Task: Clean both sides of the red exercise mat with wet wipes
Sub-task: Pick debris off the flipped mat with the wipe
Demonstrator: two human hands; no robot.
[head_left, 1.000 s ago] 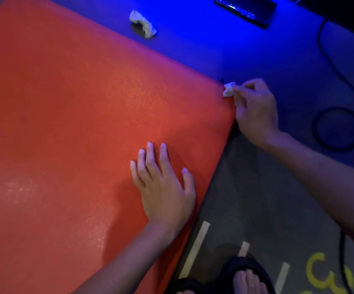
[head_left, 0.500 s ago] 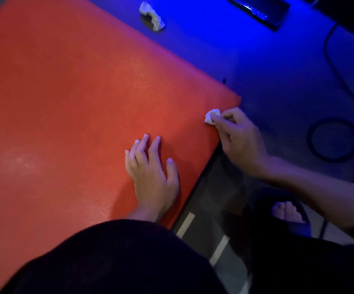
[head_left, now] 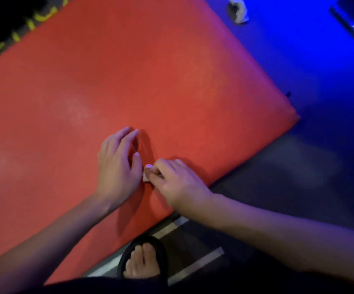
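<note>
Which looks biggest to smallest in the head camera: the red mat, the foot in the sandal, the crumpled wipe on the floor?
1. red mat
2. foot in the sandal, though nearness to the camera enlarges it
3. crumpled wipe, farther away

Dark floor [head_left: 282, 179]; blue light; pale tape strips [head_left: 195, 266]

A foot in a black sandal [head_left: 143, 259] stands on the dark floor [head_left: 288, 177] — pale tape strips [head_left: 195, 267] just beside it.

Red exercise mat [head_left: 129, 81] lies flat on the floor; a small white wet wipe [head_left: 145, 177] is pressed on its near edge
</note>
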